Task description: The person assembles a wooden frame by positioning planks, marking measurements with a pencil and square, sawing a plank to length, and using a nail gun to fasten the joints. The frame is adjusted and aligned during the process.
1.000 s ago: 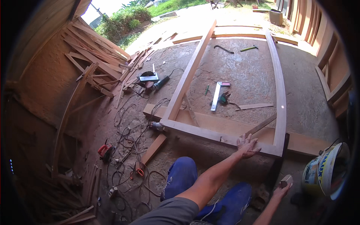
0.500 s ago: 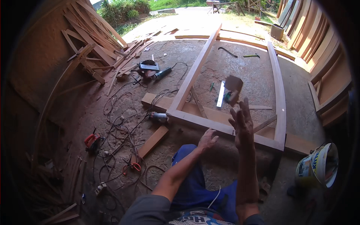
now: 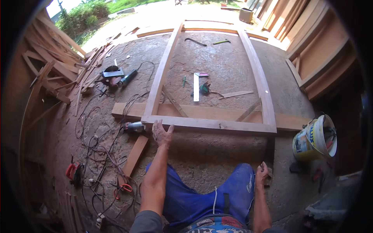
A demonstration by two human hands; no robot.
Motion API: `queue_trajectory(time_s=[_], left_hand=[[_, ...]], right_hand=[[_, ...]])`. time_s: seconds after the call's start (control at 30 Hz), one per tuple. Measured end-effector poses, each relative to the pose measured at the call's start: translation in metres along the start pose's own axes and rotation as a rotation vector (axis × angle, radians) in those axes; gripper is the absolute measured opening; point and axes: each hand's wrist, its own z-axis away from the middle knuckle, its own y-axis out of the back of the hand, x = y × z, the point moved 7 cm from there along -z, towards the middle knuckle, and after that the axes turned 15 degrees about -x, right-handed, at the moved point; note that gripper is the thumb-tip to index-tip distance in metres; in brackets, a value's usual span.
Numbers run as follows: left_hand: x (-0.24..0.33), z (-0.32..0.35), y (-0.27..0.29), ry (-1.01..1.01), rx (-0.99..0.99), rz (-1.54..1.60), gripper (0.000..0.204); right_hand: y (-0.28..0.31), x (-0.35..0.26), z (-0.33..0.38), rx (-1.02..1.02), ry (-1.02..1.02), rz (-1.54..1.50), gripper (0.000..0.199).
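Kneeling at the near end of a wooden door frame (image 3: 211, 123) lying flat on the dirt floor (image 3: 217, 62).

Left hand (image 3: 162, 134): palm down, fingers spread, fingertips touching the near edge of the frame's bottom rail, close to its left corner. Not gripping anything.

Right hand (image 3: 262, 174): low beside the right knee, fingers curled around a small block-like object (image 3: 268, 170). Too small and too hidden to say what it is.

Frame status, judged from how it lies:
- Two long stiles and both cross rails are in place, corners closed, so the outline looks assembled.
- It sits across a support plank (image 3: 128, 110) that sticks out on both sides.
- Two short diagonal braces (image 3: 173, 101) sit at the near corners, which suggests squaring is held temporarily, not finished.
- No panel or infill inside the frame. Bare ground shows through.

Tools inside the frame: try square (image 3: 196, 86), a green-handled tool just beside it, a loose wood strip (image 3: 237, 94). At the far end, a dark bent bar (image 3: 195, 41).

Outside left: circular saw (image 3: 112, 72), a small power tool (image 3: 134, 126) just beside the near-left corner, tangled cords, a loose board (image 3: 134, 155). Right: a bucket (image 3: 314, 138) tipped on its side.

Left to do, likely: joint checks at this rail, brace removal, infill.
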Motion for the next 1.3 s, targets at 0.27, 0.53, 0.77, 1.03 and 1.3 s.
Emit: queue_trajectory(time_s=[0.27,0.53,0.77,1.03,1.3], left_hand=[[0.083,0.017,-0.078,-0.438,-0.347,-0.373,0.106],[0.128,0.005,-0.101,-0.448,-0.286,-0.424,0.080],[0.135,0.001,-0.099,-0.546,-0.225,-0.434,0.074],[0.213,0.017,-0.155,-0.582,-0.224,-0.362,0.070],[0.308,0.027,-0.221,-0.512,-0.218,-0.229,0.066]], right_hand=[[0.037,0.122,0.061,-0.001,-0.232,0.463,0.071],[0.008,0.119,0.033,-0.023,0.009,0.682,0.059],[0.034,0.128,0.023,0.122,-0.022,0.318,0.048],[0.095,0.033,0.077,0.264,-0.057,-0.031,0.033],[0.089,-0.055,0.087,0.319,0.140,-0.315,0.031]])
